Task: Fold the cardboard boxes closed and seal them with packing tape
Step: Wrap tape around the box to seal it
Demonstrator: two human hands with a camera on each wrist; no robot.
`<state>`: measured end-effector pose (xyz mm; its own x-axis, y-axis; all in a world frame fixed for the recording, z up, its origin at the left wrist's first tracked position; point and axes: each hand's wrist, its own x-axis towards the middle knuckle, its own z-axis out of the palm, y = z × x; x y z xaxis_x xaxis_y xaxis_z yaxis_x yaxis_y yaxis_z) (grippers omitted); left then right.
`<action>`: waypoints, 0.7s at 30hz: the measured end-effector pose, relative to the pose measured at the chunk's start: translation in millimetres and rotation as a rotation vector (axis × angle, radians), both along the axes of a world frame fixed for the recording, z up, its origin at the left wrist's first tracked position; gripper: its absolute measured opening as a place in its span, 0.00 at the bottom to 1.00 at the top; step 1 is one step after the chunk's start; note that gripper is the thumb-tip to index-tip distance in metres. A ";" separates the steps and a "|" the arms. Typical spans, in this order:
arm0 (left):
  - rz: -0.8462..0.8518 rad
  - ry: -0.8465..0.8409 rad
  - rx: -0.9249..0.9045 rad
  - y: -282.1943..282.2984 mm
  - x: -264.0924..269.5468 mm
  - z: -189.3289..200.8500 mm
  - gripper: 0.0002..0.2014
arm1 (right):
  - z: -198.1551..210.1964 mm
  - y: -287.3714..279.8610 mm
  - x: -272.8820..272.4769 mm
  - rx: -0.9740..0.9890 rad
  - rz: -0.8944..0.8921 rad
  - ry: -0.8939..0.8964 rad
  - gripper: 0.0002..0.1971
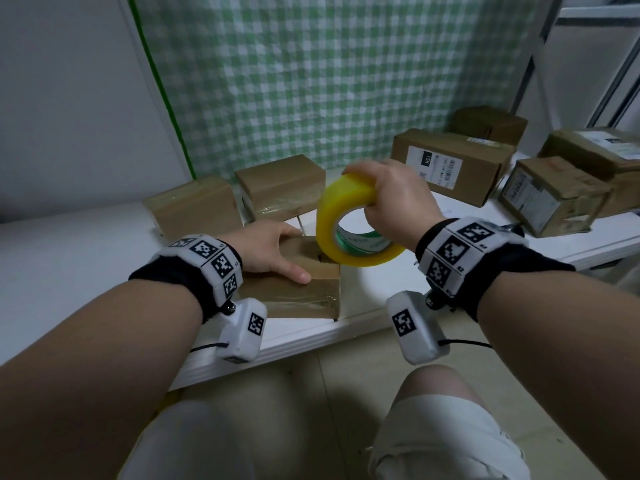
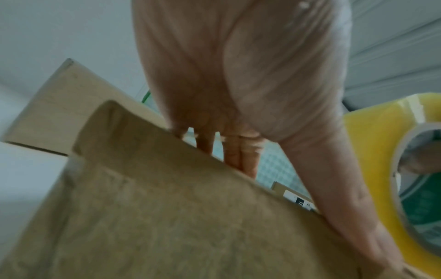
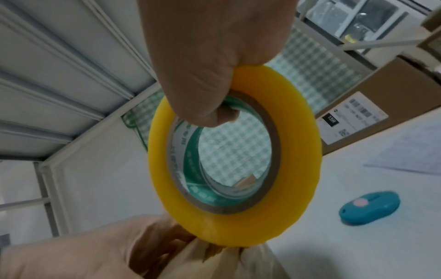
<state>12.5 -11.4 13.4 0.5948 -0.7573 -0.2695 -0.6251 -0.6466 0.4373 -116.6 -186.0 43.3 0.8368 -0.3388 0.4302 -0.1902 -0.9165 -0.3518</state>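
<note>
Looks like they're somewhere in the middle of the pile. The left hand (image 1: 268,249) is lying flat on the small box (image 1: 304,282) at the front edge of the worktop (image 1: 69,271), fingers straight and spread over the top flaps, thumb along the near edge, just pinning it down. The right hand (image 1: 394,199) has the yellow tape roll (image 1: 349,226) up off the box, fingers hooked through the core and curled over the outer rim, with the roll's lower edge hovering right over the box's top seam. The front face of that box already has a shiny strip of clear tape on it, but the top still shows a dark gap between the flaps, so I'd say that seam isn't sealed yet. Behind it, two boxes (image 1: 242,199) are closed with glossy tape showing, so those are probably done. Off to the right sits a group of labelled boxes (image 1: 485,168), can't tell if they're waiting or finished. There's also a little blue cutter (image 3: 368,210) lying on the worktop, nobody touching it.
</note>
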 end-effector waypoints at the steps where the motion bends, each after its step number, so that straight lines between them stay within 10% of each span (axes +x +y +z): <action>1: -0.005 -0.003 0.004 -0.3 -0.4 0.5 0.40 | 2.7 -0.9 -1.7 -0.014 0.017 0.021 0.31; 21: -0.008 0.005 0.003 1.3 -1.0 -0.1 0.40 | -13.3 -24.1 -18.8 -0.220 0.024 0.267 0.31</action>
